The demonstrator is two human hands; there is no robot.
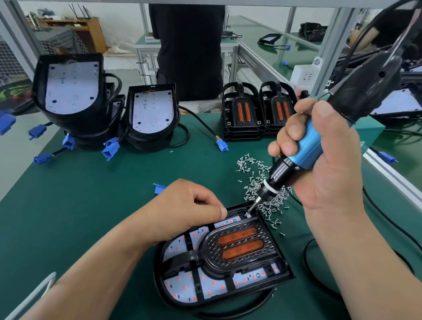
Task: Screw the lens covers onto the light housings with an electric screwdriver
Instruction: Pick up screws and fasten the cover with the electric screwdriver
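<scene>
Lens cover [237, 245] sits in its light housing [162, 293] on the surface [99, 199]; left grip [190, 208], curled, contents hidden, steadies the far edge so right grip [325, 160], clamped on the electric screwdriver [307, 149], can seat a corner screw [247, 214].

we saw the black light housing [158, 269] lying flat at near centre, a black lens cover [239, 245] with two orange strips seated in it. the blue-and-black electric screwdriver [307, 149] leaned right, its bit on a screw [247, 214] at the housing's far corner.

place: assembly workshop | evidence: green bench [91, 192], aluminium frame [330, 43], stacked housings [151, 118], loose screws [256, 182]
</scene>
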